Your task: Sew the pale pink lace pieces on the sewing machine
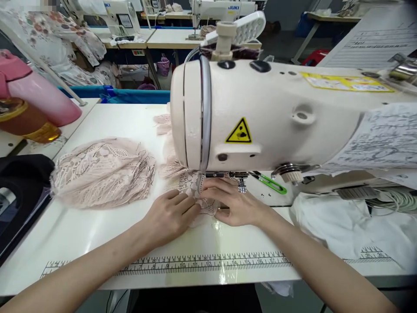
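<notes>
A pale pink strip of lace fabric (187,184) runs under the head of the white sewing machine (273,117). My left hand (174,213) lies at the left of the needle area, fingers curled closed on the lace. Beside it, my right hand (233,202) reaches beneath the machine head, its fingers bent over the lace close to the presser area; thumb and fingertips pinch near the fabric edge. The needle itself is hidden. To the left rests a heaped bundle of pink lace pieces (104,174). Green thread snips (270,182) lie behind my right hand.
A printed ruler strip (195,264) runs along the table's front edge. At left are a pink bottle (42,93), an amber jar (29,119) and a black object (22,195). White cloth (329,221) lies at right. A person in a floral garment (55,39) sits beyond.
</notes>
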A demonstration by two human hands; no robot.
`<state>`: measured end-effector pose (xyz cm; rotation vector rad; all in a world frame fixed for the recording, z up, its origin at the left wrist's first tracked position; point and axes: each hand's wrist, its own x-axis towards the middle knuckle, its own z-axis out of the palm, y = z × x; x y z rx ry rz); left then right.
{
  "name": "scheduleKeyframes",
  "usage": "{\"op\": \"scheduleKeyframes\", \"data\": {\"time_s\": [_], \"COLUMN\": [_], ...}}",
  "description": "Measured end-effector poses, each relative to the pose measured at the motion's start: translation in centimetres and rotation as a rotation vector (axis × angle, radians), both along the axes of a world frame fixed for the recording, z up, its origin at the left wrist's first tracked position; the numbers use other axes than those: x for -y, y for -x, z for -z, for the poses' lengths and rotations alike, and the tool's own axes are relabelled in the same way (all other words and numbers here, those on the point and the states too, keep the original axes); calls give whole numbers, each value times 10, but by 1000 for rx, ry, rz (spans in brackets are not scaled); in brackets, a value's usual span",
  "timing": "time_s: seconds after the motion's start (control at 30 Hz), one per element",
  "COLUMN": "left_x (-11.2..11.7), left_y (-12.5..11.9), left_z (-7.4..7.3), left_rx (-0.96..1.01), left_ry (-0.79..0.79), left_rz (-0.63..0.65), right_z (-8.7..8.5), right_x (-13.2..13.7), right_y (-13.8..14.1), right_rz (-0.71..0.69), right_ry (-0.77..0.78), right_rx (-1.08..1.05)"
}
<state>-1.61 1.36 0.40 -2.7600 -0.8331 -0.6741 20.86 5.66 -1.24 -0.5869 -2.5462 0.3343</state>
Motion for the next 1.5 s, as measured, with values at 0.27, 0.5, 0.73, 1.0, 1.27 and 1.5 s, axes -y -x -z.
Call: {"op": "scheduleKeyframes", "data": {"time_s": [0.27, 0.5, 0.73, 1.0, 1.27, 1.5], "left_x": [-2, -7, -8, -11, -12, -15], "left_y": [1, 3, 2, 2, 0, -1], "left_z": [5, 13, 16, 17, 18, 19], "left_rx": [30, 38, 38, 14, -5, -10], "left_ry": [-68, 117, 143, 111, 104, 80], "left_rz": [-60, -37, -51, -56, -45, -51], "right_z": [4, 4, 9, 7, 9, 13], "right_x": [-5, -3, -3, -4, -6, -7], "right_y": [-4, -5, -3, -3, -5, -8], "right_rz": [-113, -54, -29, -26, 33, 96], "right_ry": [-5, 18, -18, -69, -166, -89], "right_rx": [-102, -109, -100, -138, -180, -113]}}
